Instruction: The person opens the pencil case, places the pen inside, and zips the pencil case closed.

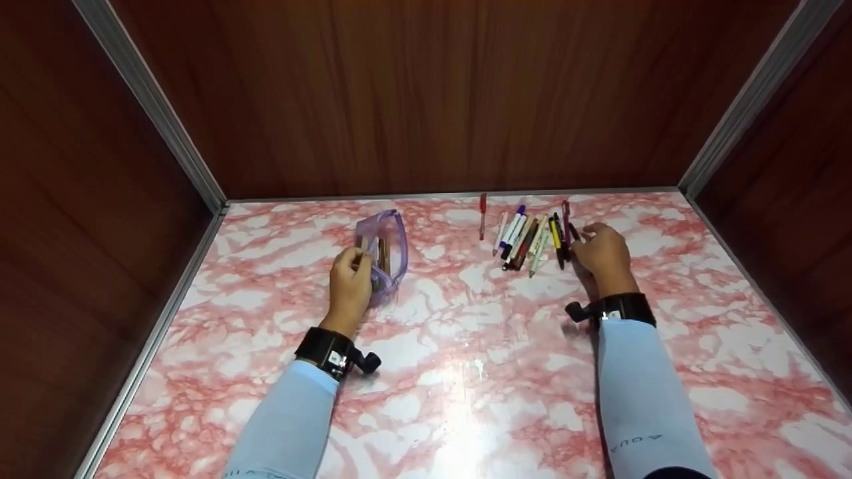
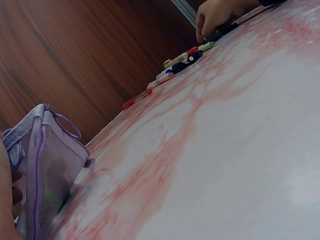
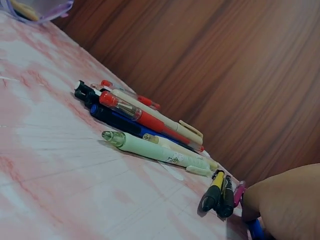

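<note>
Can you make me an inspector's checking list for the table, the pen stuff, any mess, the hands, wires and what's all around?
Surface: red-and-white marbled tabletop, glare near the front.
Job's things: purple mesh pencil case, open, some contents inside; loose pens and markers beside the right hand; one red pen lies apart.
Clutter: nothing seen beyond these.
Hands: left hand holds the case; right hand at the group's right end, grip unclear.
Cables: nothing seen.
Surroundings: brown wood-grain walls, grey edging.
</note>
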`<action>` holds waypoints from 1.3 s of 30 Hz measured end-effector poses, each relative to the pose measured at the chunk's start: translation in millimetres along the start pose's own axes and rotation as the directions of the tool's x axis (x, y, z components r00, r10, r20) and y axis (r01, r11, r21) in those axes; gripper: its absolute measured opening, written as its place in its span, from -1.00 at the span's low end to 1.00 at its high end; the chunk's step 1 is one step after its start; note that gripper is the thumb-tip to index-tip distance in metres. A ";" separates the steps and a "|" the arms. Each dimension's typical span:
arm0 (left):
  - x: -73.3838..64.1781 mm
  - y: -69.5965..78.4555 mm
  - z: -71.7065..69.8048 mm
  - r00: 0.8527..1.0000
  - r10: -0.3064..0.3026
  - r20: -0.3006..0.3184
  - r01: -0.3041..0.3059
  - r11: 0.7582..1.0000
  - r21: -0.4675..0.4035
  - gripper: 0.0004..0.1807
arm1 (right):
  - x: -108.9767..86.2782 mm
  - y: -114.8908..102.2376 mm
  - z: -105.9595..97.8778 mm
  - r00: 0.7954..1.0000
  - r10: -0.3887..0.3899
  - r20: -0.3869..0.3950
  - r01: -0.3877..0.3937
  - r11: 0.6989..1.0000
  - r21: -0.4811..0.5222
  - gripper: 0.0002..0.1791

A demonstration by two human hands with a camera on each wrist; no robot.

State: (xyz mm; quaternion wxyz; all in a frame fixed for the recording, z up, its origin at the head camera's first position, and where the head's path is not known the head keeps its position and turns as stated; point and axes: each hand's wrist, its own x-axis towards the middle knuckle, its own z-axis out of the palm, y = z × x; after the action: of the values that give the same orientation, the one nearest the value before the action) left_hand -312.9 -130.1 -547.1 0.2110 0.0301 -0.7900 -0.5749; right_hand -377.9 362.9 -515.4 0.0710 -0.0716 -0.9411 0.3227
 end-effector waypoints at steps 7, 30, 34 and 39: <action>-0.9 1.4 -0.2 1.000 -0.017 0.006 0.017 1.000 -0.002 -0.80 | 0.1 -1.7 -2.6 0.999 -0.015 0.046 0.017 0.999 -0.049 -0.49; 0.4 -0.1 -0.1 1.000 0.007 -0.003 -0.007 1.000 -0.001 -0.82 | 0.3 -30.3 -21.5 0.984 0.150 0.097 -0.178 0.862 0.474 -0.43; 0.6 0.3 -0.3 1.000 0.003 -0.005 -0.003 1.000 -0.007 -0.82 | 1.9 -51.0 -17.5 0.996 0.080 0.049 -0.094 0.849 0.520 -0.39; 0.0 0.3 -0.3 1.000 -0.002 0.008 0.002 1.000 -0.008 -0.80 | -7.0 -83.6 -6.9 0.999 -0.027 0.026 0.005 0.787 0.616 -0.21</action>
State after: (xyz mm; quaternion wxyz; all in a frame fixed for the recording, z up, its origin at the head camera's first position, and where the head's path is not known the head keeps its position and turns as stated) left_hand -312.7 -130.3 -546.7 0.2074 0.0277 -0.7885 -0.5784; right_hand -377.2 300.4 -459.0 0.0774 -0.0312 -0.7862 0.6123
